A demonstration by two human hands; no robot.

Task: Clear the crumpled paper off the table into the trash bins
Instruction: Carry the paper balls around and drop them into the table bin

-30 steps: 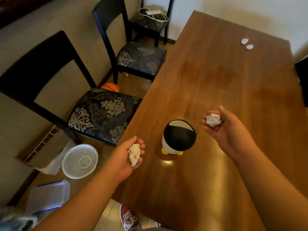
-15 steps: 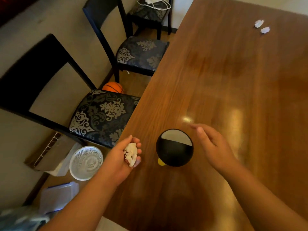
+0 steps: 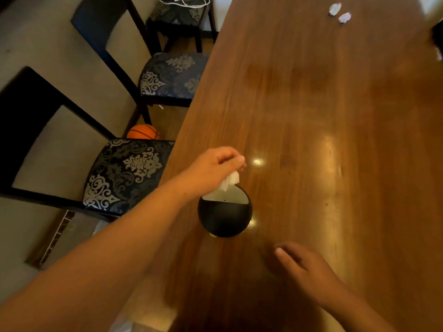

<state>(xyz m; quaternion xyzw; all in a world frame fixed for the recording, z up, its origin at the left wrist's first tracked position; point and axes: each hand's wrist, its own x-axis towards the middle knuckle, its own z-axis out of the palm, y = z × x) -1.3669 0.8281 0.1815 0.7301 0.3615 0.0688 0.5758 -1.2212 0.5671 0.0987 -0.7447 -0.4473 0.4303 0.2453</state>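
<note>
Crumpled paper wad (image 3: 232,182) hangs pinched under the left hand (image 3: 213,167), fingertips curled on its top end, long axis tilted, lower end pointing down-left into the bin mouth. Small round black trash bin (image 3: 224,213) sits right below it on the table (image 3: 323,140), near the table's left edge; the swing lid is tipped, showing a pale half-moon opening on the far side, wad's lower tip at or just over that opening. Bin contents not visible. Right hand (image 3: 309,271) hovers low over the table just near-right of the bin, fingers loosely spread, holding nothing, slightly blurred. Two more small paper wads (image 3: 340,13) lie side by side at the far end of the table, well apart from the bin. Left of the table: two dark chairs with patterned seats (image 3: 127,171), a basketball (image 3: 143,132) on the floor between them.
</note>
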